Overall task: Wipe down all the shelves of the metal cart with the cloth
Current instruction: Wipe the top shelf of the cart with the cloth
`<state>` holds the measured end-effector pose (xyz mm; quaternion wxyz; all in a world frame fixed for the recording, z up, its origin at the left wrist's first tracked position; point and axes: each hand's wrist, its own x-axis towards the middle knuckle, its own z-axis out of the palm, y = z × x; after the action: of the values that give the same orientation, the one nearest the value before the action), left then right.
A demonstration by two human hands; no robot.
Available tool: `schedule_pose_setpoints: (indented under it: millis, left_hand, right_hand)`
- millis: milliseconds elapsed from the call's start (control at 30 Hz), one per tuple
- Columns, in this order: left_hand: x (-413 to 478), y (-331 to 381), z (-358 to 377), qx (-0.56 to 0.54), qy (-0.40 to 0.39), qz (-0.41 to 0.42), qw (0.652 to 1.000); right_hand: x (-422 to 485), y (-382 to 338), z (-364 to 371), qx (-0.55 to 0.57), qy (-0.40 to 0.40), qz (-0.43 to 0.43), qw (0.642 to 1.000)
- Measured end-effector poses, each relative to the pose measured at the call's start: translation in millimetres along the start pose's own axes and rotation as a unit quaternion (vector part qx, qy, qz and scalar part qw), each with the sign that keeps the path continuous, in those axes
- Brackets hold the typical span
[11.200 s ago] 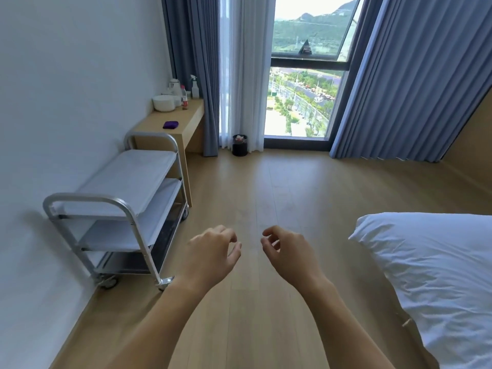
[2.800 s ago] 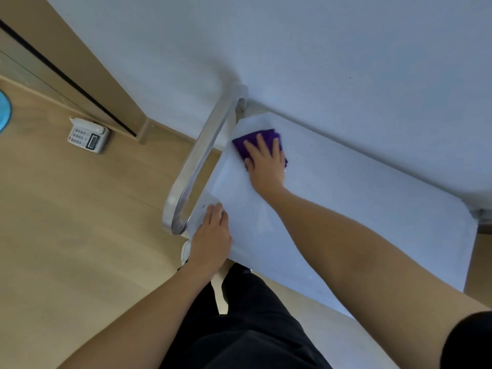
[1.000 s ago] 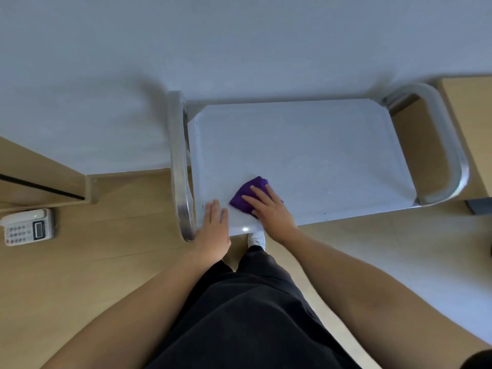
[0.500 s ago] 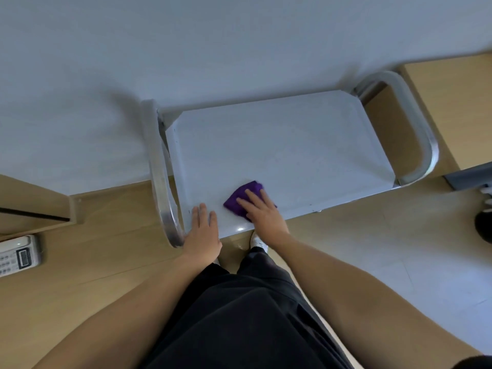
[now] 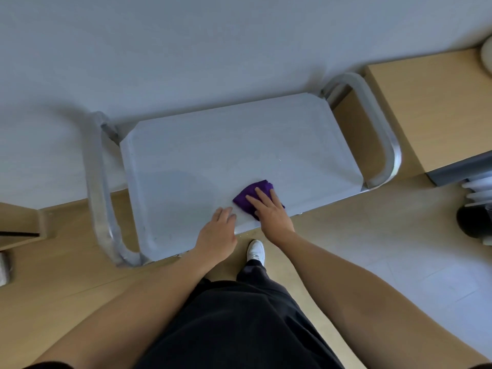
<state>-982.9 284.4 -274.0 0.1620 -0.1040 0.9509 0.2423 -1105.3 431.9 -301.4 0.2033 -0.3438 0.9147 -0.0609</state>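
I look straight down on the metal cart's top shelf (image 5: pixel 226 145), a pale grey tray with a curved handle at each end. A purple cloth (image 5: pixel 246 195) lies near the shelf's front edge, right of centre. My right hand (image 5: pixel 269 209) presses flat on the cloth, fingers spread over it. My left hand (image 5: pixel 217 233) rests palm down on the front edge just left of the cloth, holding nothing. The lower shelves are hidden under the top one.
The cart stands against a white wall (image 5: pixel 213 49). A wooden desk (image 5: pixel 431 110) touches its right handle (image 5: pixel 383 134). A dark round bin (image 5: pixel 474 219) sits on the floor at the right. My white shoe (image 5: pixel 255 250) is just in front of the cart.
My right hand has slid the cloth to the right along the front edge, and my left hand has followed it from the left corner toward the middle. My view shifted too.
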Motion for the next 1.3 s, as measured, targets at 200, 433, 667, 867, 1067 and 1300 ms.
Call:
schedule_pose_setpoints:
  millis: [200, 433, 667, 867, 1067, 1300]
  left_hand:
    - [37.6, 51.9, 11.9, 0.018, -0.010, -0.002, 1.000]
    - [62.2, 88.5, 25.3, 0.025, -0.004, -0.054, 0.998]
    - [63.1, 106.0, 41.2, 0.055, -0.009, -0.092, 0.994]
    - [60.0, 102.1, 46.4, 0.080, -0.006, -0.096, 0.992]
    - [62.2, 103.8, 46.9, 0.066, -0.005, -0.101, 0.993]
    - [63.6, 113.1, 50.5, 0.056, -0.009, -0.113, 0.992]
  right_hand:
    - [14.2, 68.5, -27.9, 0.060, 0.033, 0.156, 0.985]
    - [10.7, 99.7, -23.4, -0.027, -0.001, -0.091, 0.995]
    - [24.5, 156.0, -48.2, 0.029, 0.037, 0.171, 0.984]
    - [12.3, 107.5, -22.1, 0.011, 0.020, -0.020, 1.000]
    - [19.5, 198.5, -63.0, 0.024, 0.036, 0.123, 0.991]
    - [14.8, 149.1, -41.8, 0.010, 0.053, 0.081, 0.995]
